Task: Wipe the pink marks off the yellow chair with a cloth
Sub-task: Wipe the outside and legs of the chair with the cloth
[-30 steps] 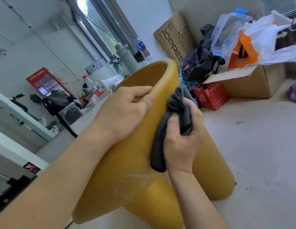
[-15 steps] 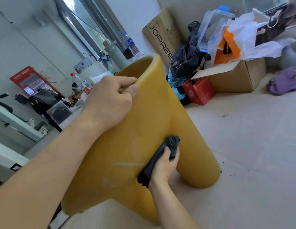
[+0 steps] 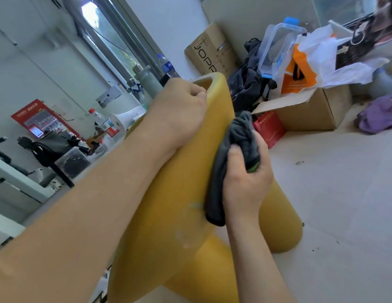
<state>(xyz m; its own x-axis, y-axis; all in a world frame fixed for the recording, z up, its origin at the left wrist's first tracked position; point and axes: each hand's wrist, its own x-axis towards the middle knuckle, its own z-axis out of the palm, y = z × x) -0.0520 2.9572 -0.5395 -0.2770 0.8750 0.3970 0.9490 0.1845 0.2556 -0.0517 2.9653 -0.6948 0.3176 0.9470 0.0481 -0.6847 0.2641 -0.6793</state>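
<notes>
The left hand [image 3: 182, 110] is gripping the chair [image 3: 168, 215] at its rim, fingers curled over it. The right hand [image 3: 245, 184] is clutching the cloth [image 3: 241, 136], pressing it on the chair beside the left wrist.

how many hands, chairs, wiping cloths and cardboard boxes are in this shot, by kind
hands: 2, left hand on the chair's rim, right hand holding the cloth
yellow plastic chair: 1
dark grey cloth: 1
brown cardboard boxes: 2, printed box and open box
total: 6
</notes>
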